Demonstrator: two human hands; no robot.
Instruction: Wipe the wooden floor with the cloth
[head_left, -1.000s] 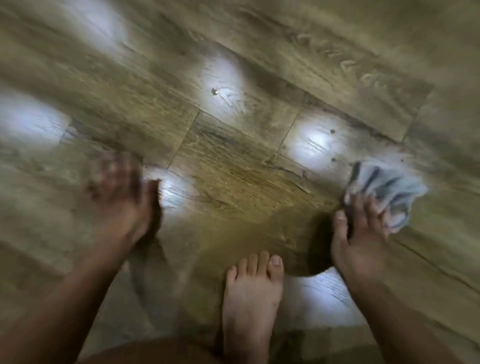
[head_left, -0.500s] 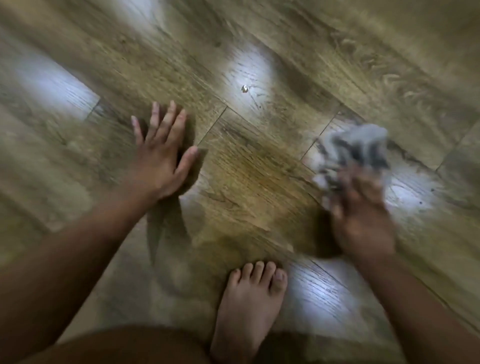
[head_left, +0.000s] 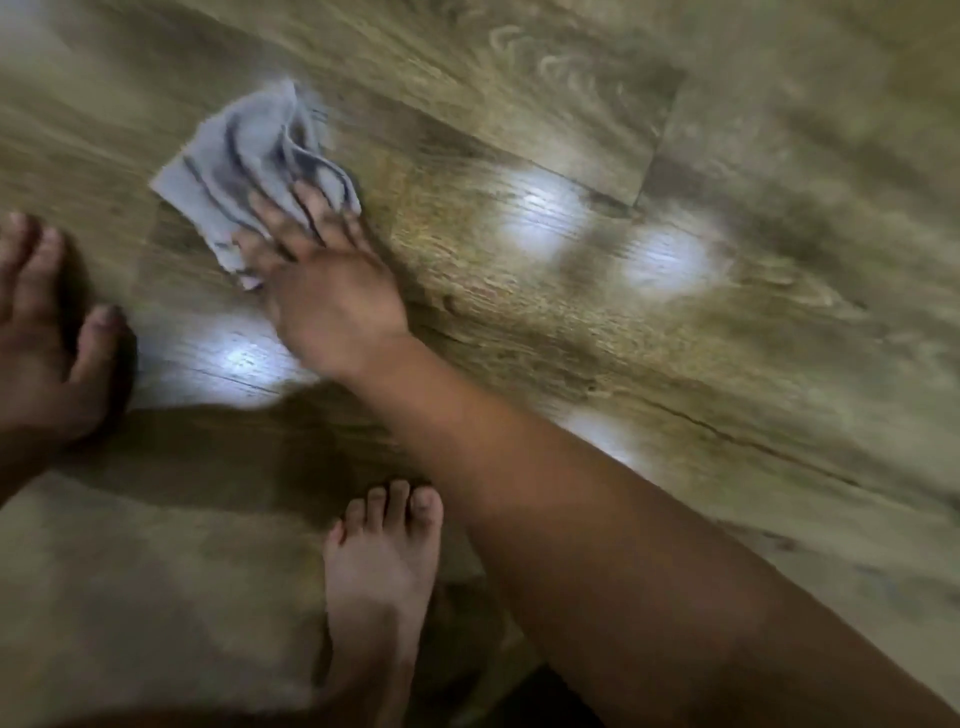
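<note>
The right hand (head_left: 332, 291) lies flat on the cloth (head_left: 244, 156). Its fingers (head_left: 311, 208) are straight and spread, pressing and not gripping, I think so that the push goes down into the wooden floor (head_left: 675, 364) over a wide area. The grey cloth is under the fingertips and spreads beyond them, ahead and to their left side. It is crumpled and blurred, but its folds and long axis seem to run about along the fingers, pointing away from the person. The left hand (head_left: 36, 338), well apart to the left of the fingers, rests open on the floor, probably to carry body weight. A bare foot (head_left: 379, 571) stands behind the fingers, nearer the person.
</note>
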